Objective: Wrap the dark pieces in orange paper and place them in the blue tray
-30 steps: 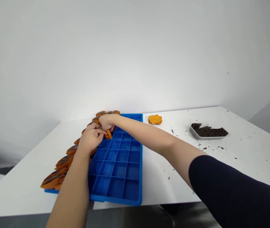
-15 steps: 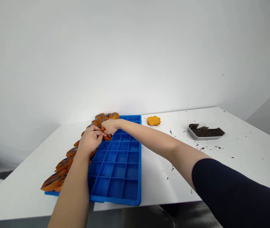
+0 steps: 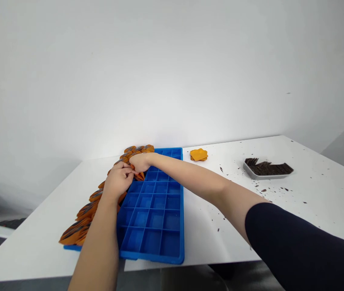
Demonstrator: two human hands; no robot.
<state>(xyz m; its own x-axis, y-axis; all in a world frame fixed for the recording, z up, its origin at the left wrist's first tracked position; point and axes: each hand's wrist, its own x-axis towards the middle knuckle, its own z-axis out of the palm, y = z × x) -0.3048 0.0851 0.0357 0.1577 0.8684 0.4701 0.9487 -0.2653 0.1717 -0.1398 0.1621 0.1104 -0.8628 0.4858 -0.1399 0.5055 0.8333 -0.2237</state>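
Observation:
A blue divided tray [image 3: 183,218] lies on the table. Orange paper packets [image 3: 74,231] with dark filling stand in rows along its left side. My right hand [image 3: 140,161] reaches over the tray's far half, its fingers closed on an orange paper packet [image 3: 141,176] and pointing down. Beside it, my left hand [image 3: 118,180] holds the edge of the same packet between thumb and fingers. The two hands almost touch, and the fingertips are partly hidden. My left forearm covers part of the packet rows.
A small stack of yellow-orange sheets [image 3: 199,154] lies right of the tray. Farther right, a grey shallow dish [image 3: 264,176] holds thin dark brown pieces [image 3: 271,168]. Dark crumbs are scattered over the white table [image 3: 202,238]. A white wall [image 3: 172,72] rises behind the table.
The whole view has shifted slightly, so everything sits a little farther right. Both hands stay together at the same packet, with only small finger movements.

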